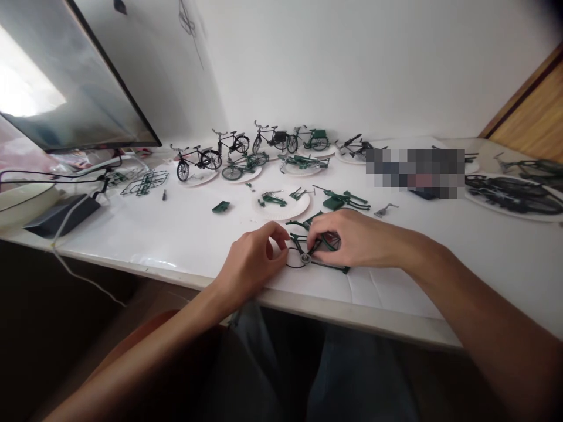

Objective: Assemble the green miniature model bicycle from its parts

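Steady the small dark-green bicycle frame with silver chainring near the white bench's front edge, right hand's grip pinching it, left hand beside the thin black ring, grip unclear, pressing gently.

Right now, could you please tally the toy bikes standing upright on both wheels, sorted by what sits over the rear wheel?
Bikes without a box: 2
Bike with a black box: 1
Bike with a green box: 1
Total: 4
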Available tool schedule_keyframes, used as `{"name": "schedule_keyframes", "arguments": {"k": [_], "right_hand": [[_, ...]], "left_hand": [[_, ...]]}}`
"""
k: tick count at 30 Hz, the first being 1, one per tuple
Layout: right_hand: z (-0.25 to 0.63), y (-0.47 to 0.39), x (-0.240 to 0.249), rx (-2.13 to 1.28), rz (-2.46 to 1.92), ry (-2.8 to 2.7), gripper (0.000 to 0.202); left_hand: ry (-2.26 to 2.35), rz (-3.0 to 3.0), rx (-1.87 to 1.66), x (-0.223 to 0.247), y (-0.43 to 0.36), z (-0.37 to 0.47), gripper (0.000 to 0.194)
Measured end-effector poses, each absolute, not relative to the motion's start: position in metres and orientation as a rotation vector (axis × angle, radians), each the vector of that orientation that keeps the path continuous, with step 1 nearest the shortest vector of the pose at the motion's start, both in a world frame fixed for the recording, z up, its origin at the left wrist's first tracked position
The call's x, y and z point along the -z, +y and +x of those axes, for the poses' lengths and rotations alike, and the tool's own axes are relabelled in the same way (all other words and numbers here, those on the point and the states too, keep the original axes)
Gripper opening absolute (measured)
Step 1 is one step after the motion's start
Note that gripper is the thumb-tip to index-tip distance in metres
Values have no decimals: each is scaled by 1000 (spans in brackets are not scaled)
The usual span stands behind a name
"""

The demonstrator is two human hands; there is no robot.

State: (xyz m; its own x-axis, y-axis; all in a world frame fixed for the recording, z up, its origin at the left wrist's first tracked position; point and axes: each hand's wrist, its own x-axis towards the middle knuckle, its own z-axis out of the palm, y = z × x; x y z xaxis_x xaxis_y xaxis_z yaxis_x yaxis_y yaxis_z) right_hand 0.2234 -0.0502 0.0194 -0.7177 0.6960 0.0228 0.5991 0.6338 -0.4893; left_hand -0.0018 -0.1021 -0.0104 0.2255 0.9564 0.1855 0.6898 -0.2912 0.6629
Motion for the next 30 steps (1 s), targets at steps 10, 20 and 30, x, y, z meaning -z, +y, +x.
{"name": "schedule_keyframes", "arguments": {"k": [10,20,30], "right_hand": [[223,-50,-16,-634,-978,-2671,18],[221,-52,-17,-627,-972,-2682,21],[216,-55,-21,-559,-981,-2664,21]], "left_hand": [[1617,2088,-826,13,-98,-1,14],[1671,2053,-861,13,-94,0,10],[1576,2176,-842,20,-94,-5,11]]}}
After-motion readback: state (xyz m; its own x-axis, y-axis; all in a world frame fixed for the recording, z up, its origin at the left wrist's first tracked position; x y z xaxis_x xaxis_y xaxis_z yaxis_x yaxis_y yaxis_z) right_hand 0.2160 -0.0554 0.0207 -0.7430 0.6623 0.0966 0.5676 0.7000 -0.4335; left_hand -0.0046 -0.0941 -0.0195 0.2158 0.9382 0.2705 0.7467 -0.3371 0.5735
